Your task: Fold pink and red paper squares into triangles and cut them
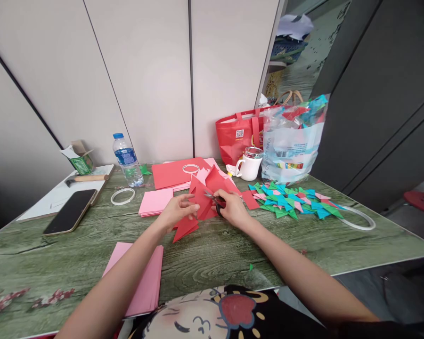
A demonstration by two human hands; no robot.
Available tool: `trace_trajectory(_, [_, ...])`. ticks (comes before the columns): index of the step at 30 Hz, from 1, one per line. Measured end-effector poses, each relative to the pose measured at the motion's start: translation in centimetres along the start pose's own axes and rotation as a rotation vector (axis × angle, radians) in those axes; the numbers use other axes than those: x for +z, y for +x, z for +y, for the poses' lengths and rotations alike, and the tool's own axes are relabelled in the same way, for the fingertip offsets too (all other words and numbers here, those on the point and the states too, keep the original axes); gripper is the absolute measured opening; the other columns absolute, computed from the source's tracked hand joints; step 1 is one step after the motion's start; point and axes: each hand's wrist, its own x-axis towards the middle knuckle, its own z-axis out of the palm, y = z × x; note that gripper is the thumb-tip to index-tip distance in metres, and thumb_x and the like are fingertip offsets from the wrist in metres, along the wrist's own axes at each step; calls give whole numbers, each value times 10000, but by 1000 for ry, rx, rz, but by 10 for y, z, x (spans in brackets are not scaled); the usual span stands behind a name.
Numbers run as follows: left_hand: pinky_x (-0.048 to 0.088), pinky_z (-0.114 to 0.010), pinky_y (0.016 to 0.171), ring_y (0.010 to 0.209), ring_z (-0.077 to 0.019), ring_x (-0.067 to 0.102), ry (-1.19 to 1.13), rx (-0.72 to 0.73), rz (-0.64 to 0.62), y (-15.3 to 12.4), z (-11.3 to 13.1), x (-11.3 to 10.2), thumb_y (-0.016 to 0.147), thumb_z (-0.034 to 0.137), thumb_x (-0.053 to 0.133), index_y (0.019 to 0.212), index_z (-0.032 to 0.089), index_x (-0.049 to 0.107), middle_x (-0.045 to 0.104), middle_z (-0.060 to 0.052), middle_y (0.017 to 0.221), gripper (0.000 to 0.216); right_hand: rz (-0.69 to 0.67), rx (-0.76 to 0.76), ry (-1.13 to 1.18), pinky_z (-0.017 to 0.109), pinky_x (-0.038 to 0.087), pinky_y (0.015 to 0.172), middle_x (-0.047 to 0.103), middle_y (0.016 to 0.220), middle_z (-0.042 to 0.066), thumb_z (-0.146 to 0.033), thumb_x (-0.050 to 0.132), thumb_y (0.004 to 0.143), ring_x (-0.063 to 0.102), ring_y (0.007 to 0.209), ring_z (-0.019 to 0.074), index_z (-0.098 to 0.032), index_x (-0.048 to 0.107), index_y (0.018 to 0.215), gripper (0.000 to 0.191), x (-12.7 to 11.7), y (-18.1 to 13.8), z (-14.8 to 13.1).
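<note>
My right hand (233,209) is closed around the handles of a small pair of scissors (209,194), with the blades pointing left over red paper. At the left edge of a piece of red paper (199,192), my left hand (177,212) has its thumb and fingers curled in on the sheet. The exact pinch point is partly hidden. Folded and cut red paper pieces (185,230) lie under and beside both hands. A pink paper stack (157,201) sits just left of my left hand, and a larger pink stack (144,278) is below my left forearm.
Folded colored paper pieces (289,200) are piled right, by a white ring (360,219). Behind stand a white mug (250,165), red bag (235,136) and clear bag (293,146). Leftward are a water bottle (127,160), phone (70,212), hammer (88,178) and small box (81,162).
</note>
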Motion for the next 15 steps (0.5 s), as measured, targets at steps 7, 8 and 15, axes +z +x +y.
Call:
trace_trajectory(7, [477,-274,481,532,-175,626,62,42,-44,-5,7,5,622,361,695,900,105,603,674,-72,670,389,74,-337,-86,483,160,1009,643,805,-14,3,421,616,575,772,166,-235,535,879,373,-11,-2,-8])
trace_trajectory(8, [482,-277,480,527,-181,628,69,42,-39,-5,8,5,626,369,688,840,108,617,674,-71,646,345,85,-358,-90,484,159,1014,638,785,-19,3,417,620,569,751,161,-238,535,876,370,-12,-2,-8])
trace_trajectory(15, [499,-298,554,503,-191,632,-24,103,173,-1,6,4,688,418,617,531,105,585,675,-131,579,351,474,-296,7,506,225,1004,611,992,41,-107,517,701,561,942,209,-246,523,886,231,-16,-4,-15])
